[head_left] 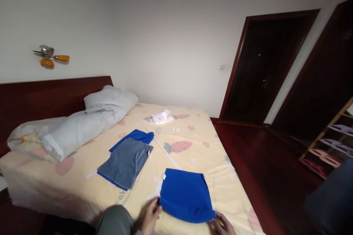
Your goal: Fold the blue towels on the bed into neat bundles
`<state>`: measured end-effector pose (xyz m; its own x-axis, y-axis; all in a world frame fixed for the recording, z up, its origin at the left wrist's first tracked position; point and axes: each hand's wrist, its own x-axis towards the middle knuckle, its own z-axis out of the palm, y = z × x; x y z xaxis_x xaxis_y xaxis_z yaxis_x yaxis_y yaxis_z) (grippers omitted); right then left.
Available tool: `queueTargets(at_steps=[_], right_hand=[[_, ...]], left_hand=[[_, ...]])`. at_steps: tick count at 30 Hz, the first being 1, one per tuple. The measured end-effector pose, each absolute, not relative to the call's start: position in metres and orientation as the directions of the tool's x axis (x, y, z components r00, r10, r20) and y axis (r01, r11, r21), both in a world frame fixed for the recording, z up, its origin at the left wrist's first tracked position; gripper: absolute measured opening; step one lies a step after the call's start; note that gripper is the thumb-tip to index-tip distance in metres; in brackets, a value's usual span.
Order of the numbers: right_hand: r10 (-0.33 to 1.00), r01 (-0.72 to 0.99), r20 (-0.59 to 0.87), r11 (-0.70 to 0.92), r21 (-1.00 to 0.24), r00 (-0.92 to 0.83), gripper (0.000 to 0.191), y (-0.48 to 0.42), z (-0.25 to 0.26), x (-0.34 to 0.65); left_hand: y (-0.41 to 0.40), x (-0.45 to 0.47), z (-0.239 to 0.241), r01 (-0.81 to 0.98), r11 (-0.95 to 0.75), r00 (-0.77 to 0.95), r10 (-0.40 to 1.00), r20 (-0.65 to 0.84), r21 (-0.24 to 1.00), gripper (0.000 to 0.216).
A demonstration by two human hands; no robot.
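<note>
A blue cloth [185,194] lies flat on the near part of the bed [193,132], a small white tag at its far left corner. My left hand [151,216], in a grey-green sleeve, pinches the cloth's near left corner. My right hand [223,224] sits at the cloth's near right corner with fingers curled on its edge. Further up the bed lies a grey folded cloth [125,161] stacked over another blue cloth [136,136].
A crumpled white item [161,116] lies near the far side of the bed. Pillows and a rolled grey duvet [74,128] rest against the dark wooden headboard [41,97]. A dark doorway [264,69] and a shoe rack [331,143] stand at the right, over a dark wood floor.
</note>
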<state>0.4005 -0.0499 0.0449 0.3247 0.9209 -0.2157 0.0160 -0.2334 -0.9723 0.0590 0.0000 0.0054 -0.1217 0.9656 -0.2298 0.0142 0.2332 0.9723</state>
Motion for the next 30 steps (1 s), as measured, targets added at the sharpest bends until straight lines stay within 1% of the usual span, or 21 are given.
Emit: queueTargets(at_steps=[3, 5, 8, 10, 12, 14, 18, 21, 25, 30], right_hand=[[0.928, -0.075, -0.224, -0.212, -0.974, 0.296, 0.045, -0.049, 0.031, 0.404], [0.916, -0.065, -0.244, -0.236, -0.970, 0.318, 0.048, -0.050, 0.027, 0.406], [0.923, 0.016, -0.225, -0.242, -0.970, 0.311, 0.047, -0.055, 0.028, 0.409], [0.932, 0.080, -0.208, -0.242, -0.967, 0.298, 0.048, -0.059, 0.033, 0.411], [0.932, 0.120, -0.211, -0.256, -0.959, 0.296, 0.049, -0.062, 0.037, 0.412], [0.925, 0.143, -0.227, -0.280, -0.949, 0.306, 0.050, -0.064, 0.040, 0.412], [0.893, 0.136, -0.279, -0.344, -0.929, 0.353, 0.049, -0.064, 0.039, 0.410], [0.888, 0.084, -0.300, -0.348, -0.934, 0.350, 0.045, -0.063, 0.038, 0.408], [0.888, 0.053, -0.297, -0.336, -0.940, 0.352, 0.043, -0.062, 0.039, 0.409], [0.871, -0.026, -0.320, -0.335, -0.942, 0.373, 0.042, -0.061, 0.044, 0.413]], left_hand=[[0.001, 0.064, 0.000, 0.086, 0.218, -0.197, 0.960, -0.198, 0.972, 0.079], [0.000, 0.066, 0.003, 0.110, 0.205, -0.226, 0.958, -0.177, 0.972, 0.082], [-0.006, 0.066, 0.015, 0.148, 0.204, -0.209, 0.963, -0.171, 0.968, 0.071], [-0.010, 0.064, 0.023, 0.148, 0.236, -0.184, 0.961, -0.208, 0.960, 0.061], [-0.014, 0.061, 0.026, 0.088, 0.301, -0.176, 0.943, -0.282, 0.950, 0.056], [-0.017, 0.059, 0.025, -0.013, 0.347, -0.175, 0.923, -0.344, 0.938, 0.057], [-0.020, 0.059, 0.020, -0.189, 0.344, -0.113, 0.923, -0.369, 0.920, 0.064], [-0.017, 0.065, 0.018, -0.251, 0.354, -0.069, 0.922, -0.382, 0.901, 0.068], [-0.011, 0.071, 0.016, -0.221, 0.345, -0.095, 0.923, -0.372, 0.912, 0.073], [-0.014, 0.062, 0.020, -0.104, 0.345, -0.144, 0.923, -0.357, 0.933, 0.076]])
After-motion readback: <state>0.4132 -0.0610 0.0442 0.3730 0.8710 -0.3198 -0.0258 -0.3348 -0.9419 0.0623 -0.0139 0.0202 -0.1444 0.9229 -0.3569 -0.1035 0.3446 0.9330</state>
